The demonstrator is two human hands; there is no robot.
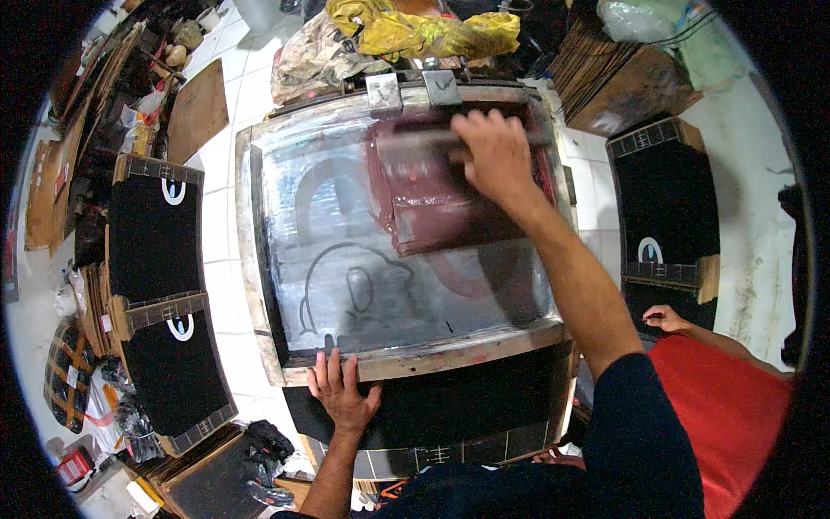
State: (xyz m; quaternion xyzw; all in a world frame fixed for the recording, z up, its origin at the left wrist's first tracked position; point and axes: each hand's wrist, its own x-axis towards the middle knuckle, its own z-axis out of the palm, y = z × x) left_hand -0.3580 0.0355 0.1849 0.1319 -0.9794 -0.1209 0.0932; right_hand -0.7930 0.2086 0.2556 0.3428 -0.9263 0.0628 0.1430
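A screen printing frame (484, 348) with a grey mesh lies before me, hinged at its far side. Dark maroon ink (450, 227) covers the mesh's far right part, and outlined shapes show elsewhere on it. My right hand (494, 160) is closed on a squeegee (413, 147), smeared by motion, over the inked area. My left hand (342, 394) lies with fingers spread on the frame's near wooden edge. Beneath the frame, a black panel (432, 411) sticks out toward me.
Black panels with white-and-blue eye prints stand at left (160, 233) and right (666, 199). A stained cloth (324, 56) and yellow plastic (432, 33) lie beyond the frame. Stacked boards (588, 69) stand at far right. Another person in a red garment (718, 406) is close at my right.
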